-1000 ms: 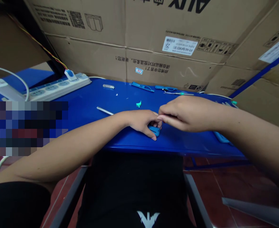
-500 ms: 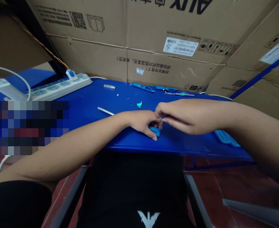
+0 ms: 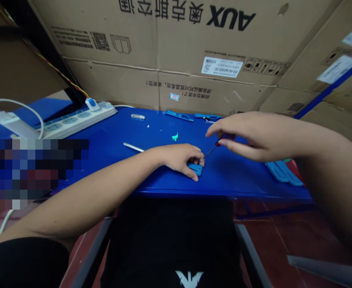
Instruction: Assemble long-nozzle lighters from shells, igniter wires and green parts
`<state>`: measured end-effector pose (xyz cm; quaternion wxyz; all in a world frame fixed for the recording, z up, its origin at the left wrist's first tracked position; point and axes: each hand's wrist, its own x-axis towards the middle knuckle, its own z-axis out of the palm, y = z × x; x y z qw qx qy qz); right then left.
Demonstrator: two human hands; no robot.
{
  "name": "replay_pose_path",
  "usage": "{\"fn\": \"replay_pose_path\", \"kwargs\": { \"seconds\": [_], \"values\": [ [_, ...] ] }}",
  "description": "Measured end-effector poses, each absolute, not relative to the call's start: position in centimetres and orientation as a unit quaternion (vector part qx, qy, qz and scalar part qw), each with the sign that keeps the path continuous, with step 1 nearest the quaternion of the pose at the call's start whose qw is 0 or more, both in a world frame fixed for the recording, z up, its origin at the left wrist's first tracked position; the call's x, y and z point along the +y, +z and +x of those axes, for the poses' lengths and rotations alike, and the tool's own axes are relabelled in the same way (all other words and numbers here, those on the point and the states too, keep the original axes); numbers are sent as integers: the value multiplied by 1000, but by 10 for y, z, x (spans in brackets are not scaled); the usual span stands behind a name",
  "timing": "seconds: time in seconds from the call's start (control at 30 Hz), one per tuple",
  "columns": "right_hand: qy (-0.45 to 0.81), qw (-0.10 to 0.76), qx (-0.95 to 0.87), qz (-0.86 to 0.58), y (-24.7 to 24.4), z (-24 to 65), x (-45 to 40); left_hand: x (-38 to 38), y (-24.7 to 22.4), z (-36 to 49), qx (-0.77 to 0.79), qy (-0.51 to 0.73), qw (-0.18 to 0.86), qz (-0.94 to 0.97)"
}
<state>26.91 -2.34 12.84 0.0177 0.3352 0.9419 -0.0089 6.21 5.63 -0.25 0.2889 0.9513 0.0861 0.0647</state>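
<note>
My left hand (image 3: pixel 184 159) is closed on a blue plastic casing (image 3: pixel 197 169) with a slot in it, pressed to the table near its front edge; most of the casing is under the fingers. In my right hand (image 3: pixel 245 138) is a screwdriver with a thin metal shaft (image 3: pixel 211 151) and a dark red handle end, largely covered by the palm. Its shaft slants down to the left, the tip close to the left fingertips; I cannot tell if it touches the casing. Behind the hands lies a small green plastic piece (image 3: pixel 175 137).
Blue plastic parts (image 3: pixel 179 116) lie along the back by a cardboard box (image 3: pixel 128 76). A silver rod (image 3: pixel 133 147) is left of my hand. At the left stands a white power strip (image 3: pixel 74 122) with cables. More blue slotted pieces (image 3: pixel 279 172) sit under my right forearm.
My right hand has lifted away to the right, drawing the screwdriver back from the casing and showing more of its shaft. My left hand keeps its hold. The camera view has tilted slightly upward.
</note>
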Motion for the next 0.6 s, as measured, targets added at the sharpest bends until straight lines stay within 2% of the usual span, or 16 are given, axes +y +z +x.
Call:
{"fn": "replay_pose_path", "kwargs": {
  "seconds": [0.17, 0.27, 0.43, 0.5, 0.6],
  "values": [
    [129, -62, 835, 531, 99, 290, -4, 65, 18, 44, 143, 46, 220, 964],
    [114, -94, 785, 602, 67, 289, 17, 76, 38, 17, 196, 51, 214, 956],
    [44, -126, 740, 659, 22, 284, 45, 84, 51, -11, 310, -109, 255, 910],
    [45, -133, 728, 671, 8, 284, 51, 82, 47, -9, 314, -148, 245, 905],
    [46, -134, 735, 664, -4, 283, 52, 79, 39, 0, 291, -142, 228, 918]
  ]
}}
